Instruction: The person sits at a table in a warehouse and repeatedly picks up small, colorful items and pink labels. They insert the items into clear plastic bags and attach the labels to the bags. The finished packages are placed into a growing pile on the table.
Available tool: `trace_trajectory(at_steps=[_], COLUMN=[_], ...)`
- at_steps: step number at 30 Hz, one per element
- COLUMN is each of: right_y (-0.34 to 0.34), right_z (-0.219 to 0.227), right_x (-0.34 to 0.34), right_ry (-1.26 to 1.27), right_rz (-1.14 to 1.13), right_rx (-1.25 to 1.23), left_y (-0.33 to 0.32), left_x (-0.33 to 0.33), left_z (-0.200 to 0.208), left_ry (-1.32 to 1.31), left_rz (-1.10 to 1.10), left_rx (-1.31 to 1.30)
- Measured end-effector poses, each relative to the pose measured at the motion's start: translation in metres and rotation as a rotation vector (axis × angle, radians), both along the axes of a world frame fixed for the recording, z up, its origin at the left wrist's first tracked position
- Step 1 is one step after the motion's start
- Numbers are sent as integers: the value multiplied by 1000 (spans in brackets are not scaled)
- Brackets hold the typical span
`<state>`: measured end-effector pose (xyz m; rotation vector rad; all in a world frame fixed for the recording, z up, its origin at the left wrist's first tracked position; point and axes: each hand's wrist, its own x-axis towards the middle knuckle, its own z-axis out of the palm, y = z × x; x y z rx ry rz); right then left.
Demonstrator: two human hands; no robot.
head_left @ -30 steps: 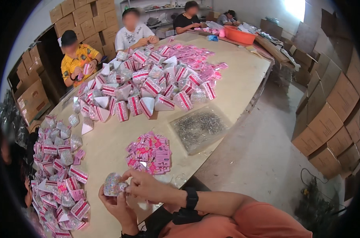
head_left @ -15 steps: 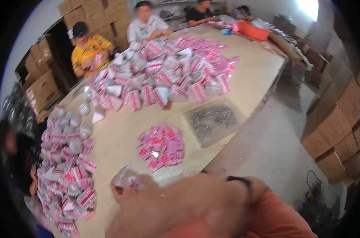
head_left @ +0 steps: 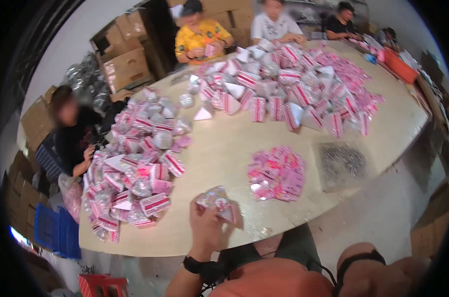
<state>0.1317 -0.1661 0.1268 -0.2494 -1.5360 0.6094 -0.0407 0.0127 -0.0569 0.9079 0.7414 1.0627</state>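
My left hand (head_left: 206,230), with a black watch (head_left: 203,268) on its wrist, grips a clear-wrapped wedge-shaped packet (head_left: 217,200) with a pink-and-white end, just above the table's near edge. My right hand (head_left: 400,277) is low at the right, close to the camera and blurred. A black band (head_left: 360,258) circles that arm, and its fingers cannot be made out. A pile of pink printed cards (head_left: 279,173) lies beyond and right of the left hand. Beside the cards is a shallow clear tray (head_left: 325,184) of small dark metal pieces.
Heaps of wrapped pink-and-white wedge packets lie at the table's left (head_left: 135,173) and far side (head_left: 264,89). Several people sit around the table (head_left: 209,148). A blue crate (head_left: 61,230) and a red stool (head_left: 103,286) stand lower left; an orange bin (head_left: 400,67) sits far right.
The view has swung left, so the table's contents appear farther right. My right hand has drawn away from in front of the left, to the lower right. The left hand's packet now shows plainly.
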Motion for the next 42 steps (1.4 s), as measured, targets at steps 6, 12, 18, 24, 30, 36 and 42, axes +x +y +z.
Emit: trace_trajectory(at_steps=[6, 12, 18, 24, 30, 36, 42], right_y=[-7, -3, -4, -15, -33, -3, 10], right_z=[-4, -9, -19, -26, -29, -12, -46], right_x=[-5, -20, -16, -8, -15, 1, -35], right_ry=[-218, -283, -318, -344, -315, -700, -294], right_rz=[-252, -390, -549, -741, -1015, -398, -865], right_rx=[96, 164, 225, 259, 245, 252, 533], left_y=[19, 56, 164, 256, 210, 89, 33], left_x=[-13, -25, -80, -148, -110, -29, 10], left_z=[4, 55, 75, 121, 71, 24, -42], left_ry=[13, 2, 61, 560, 754, 709, 650], left_rz=[50, 134, 283, 803, 509, -89, -427], left_rx=[-4, 61, 191, 529, 613, 537, 609])
